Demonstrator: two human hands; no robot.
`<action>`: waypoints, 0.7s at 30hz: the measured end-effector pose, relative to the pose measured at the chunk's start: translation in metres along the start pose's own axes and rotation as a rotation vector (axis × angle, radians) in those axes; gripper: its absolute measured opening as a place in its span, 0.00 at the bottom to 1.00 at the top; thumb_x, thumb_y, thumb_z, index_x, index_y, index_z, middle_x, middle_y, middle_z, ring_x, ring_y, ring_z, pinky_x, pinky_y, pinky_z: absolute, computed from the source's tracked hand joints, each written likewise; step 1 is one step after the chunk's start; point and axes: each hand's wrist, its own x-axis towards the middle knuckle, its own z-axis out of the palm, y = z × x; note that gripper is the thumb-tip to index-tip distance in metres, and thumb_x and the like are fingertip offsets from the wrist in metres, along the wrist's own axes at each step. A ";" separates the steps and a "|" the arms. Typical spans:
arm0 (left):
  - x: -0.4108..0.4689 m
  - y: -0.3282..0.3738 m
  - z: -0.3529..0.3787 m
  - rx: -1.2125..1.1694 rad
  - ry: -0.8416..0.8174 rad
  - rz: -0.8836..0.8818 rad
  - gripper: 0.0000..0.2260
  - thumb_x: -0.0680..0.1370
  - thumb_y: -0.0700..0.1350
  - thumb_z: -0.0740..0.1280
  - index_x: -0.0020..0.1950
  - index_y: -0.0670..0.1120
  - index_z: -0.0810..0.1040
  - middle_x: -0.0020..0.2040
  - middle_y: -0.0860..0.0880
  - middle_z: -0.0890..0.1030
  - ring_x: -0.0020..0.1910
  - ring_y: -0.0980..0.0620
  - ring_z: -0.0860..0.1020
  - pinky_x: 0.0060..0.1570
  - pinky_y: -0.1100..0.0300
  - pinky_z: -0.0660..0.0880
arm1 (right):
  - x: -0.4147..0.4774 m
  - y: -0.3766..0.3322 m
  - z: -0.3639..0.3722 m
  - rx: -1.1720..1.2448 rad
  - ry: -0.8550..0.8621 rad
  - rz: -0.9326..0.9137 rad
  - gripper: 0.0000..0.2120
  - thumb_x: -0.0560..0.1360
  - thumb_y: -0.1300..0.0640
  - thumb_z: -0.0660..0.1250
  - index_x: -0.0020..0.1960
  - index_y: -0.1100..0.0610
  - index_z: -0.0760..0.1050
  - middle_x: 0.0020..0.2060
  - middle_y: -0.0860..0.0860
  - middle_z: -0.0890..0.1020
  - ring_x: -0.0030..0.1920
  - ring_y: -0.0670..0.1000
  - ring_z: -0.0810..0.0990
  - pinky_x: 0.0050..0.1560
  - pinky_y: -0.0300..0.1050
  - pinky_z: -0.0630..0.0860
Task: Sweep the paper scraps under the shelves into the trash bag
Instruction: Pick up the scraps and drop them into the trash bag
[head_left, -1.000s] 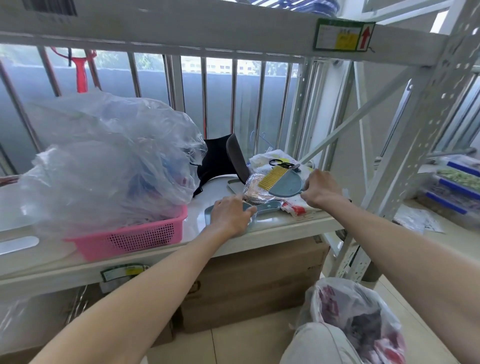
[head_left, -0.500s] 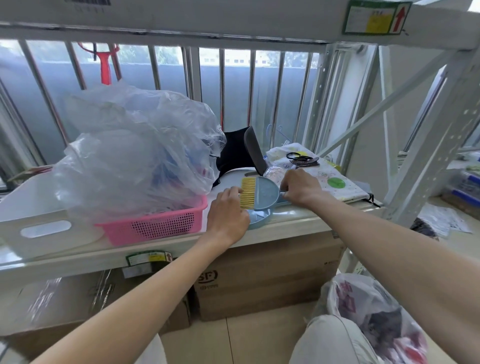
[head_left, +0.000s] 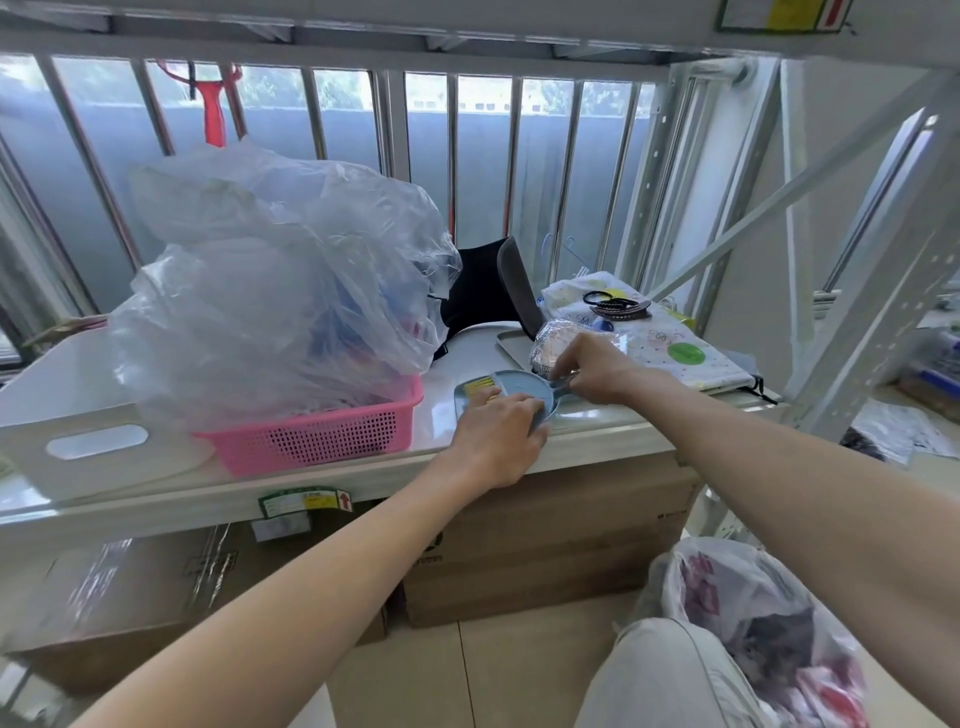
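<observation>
Trash bag (head_left: 769, 623) sat on the floor at near right, by my knee. Cardboard boxes (head_left: 545, 540) filled the space under the white shelf (head_left: 597, 431). A bulging clear bag (head_left: 280, 291) in a pink basket (head_left: 322, 436) crowded the shelf's left. Just right of it, my left hand (head_left: 498, 436) gripped the blue dustpan (head_left: 461, 401), and my right hand (head_left: 597, 369) pinched the handle of the brush (head_left: 511, 389).

The brush (head_left: 480, 385), raised a moment ago, now lies flat in the dustpan (head_left: 461, 400).
</observation>
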 end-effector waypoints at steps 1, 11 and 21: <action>0.001 0.000 0.001 -0.003 0.008 0.004 0.17 0.84 0.52 0.56 0.67 0.46 0.75 0.67 0.50 0.77 0.68 0.50 0.70 0.70 0.58 0.50 | -0.001 0.002 -0.002 0.020 -0.001 0.023 0.09 0.71 0.68 0.68 0.45 0.59 0.85 0.44 0.54 0.85 0.46 0.51 0.80 0.51 0.46 0.78; -0.001 -0.004 0.002 -0.062 0.008 0.007 0.16 0.84 0.50 0.58 0.68 0.47 0.75 0.66 0.50 0.77 0.67 0.49 0.70 0.68 0.62 0.54 | -0.009 0.022 -0.015 0.140 0.053 0.144 0.08 0.74 0.66 0.67 0.48 0.59 0.84 0.51 0.57 0.83 0.47 0.51 0.76 0.47 0.40 0.71; -0.003 -0.004 0.004 -0.043 0.006 0.012 0.17 0.84 0.50 0.58 0.70 0.47 0.74 0.68 0.49 0.76 0.68 0.49 0.70 0.69 0.59 0.57 | -0.004 0.020 -0.009 0.152 0.054 0.172 0.10 0.72 0.67 0.66 0.45 0.58 0.85 0.41 0.56 0.83 0.43 0.49 0.76 0.37 0.36 0.69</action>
